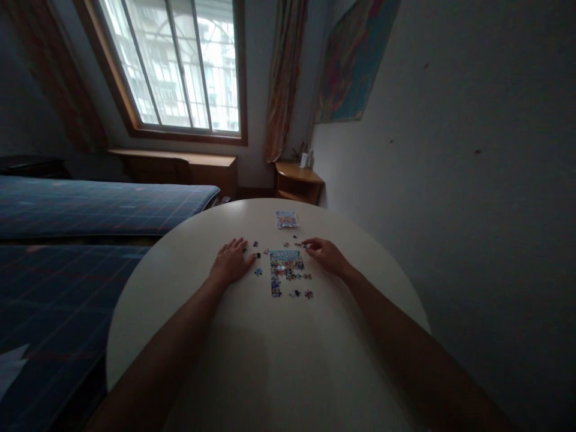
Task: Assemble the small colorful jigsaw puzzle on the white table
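A partly joined jigsaw puzzle [281, 264] lies on the round pale table [270, 354], with its lower right portion open. My left hand [231, 261] rests flat to the left of it, fingers spread, next to a dark puzzle piece [258, 255] by the thumb. A blue piece [258, 272] lies just below that thumb. Beyond the puzzle's upper right corner, my right hand [324, 253] has its thumb and index finger pinched on a small puzzle piece [305, 246], partly hidden by the fingertips. Two loose pieces [308, 294] sit near the puzzle's lower right.
A small picture packet [287, 219] lies toward the table's far side. More loose pieces [287, 245] are scattered above the puzzle. Left of the table are beds with blue plaid covers [103, 207]; a wall [450, 210] runs along the right. A wooden corner shelf [299, 174] stands behind.
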`<act>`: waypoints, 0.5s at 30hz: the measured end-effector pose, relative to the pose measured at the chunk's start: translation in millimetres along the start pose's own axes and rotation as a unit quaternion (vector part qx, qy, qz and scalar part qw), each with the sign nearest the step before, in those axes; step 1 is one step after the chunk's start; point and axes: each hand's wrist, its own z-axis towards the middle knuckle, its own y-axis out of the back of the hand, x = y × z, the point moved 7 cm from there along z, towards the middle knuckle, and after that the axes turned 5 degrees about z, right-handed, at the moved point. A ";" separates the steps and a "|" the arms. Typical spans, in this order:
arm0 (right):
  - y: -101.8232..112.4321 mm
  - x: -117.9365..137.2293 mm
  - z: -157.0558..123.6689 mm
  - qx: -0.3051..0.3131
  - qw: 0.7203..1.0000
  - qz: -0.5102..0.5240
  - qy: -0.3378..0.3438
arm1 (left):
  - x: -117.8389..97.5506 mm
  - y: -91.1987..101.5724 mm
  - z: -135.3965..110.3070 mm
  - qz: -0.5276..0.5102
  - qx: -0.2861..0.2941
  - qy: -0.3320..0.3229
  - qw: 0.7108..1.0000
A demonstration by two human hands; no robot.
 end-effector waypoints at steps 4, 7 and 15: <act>-13.4 13.9 -23.7 -0.008 0.999 0.045 -0.008 | 1.0 -1.5 -0.4 -0.001 -0.001 -0.002 1.000; -24.0 18.0 -40.8 -0.013 0.997 0.073 -0.020 | 1.0 -1.5 -0.5 -0.001 0.000 -0.005 1.000; -26.7 18.8 -57.1 -0.002 0.995 0.098 -0.024 | 1.9 -0.1 0.1 -0.002 -0.006 -0.003 1.000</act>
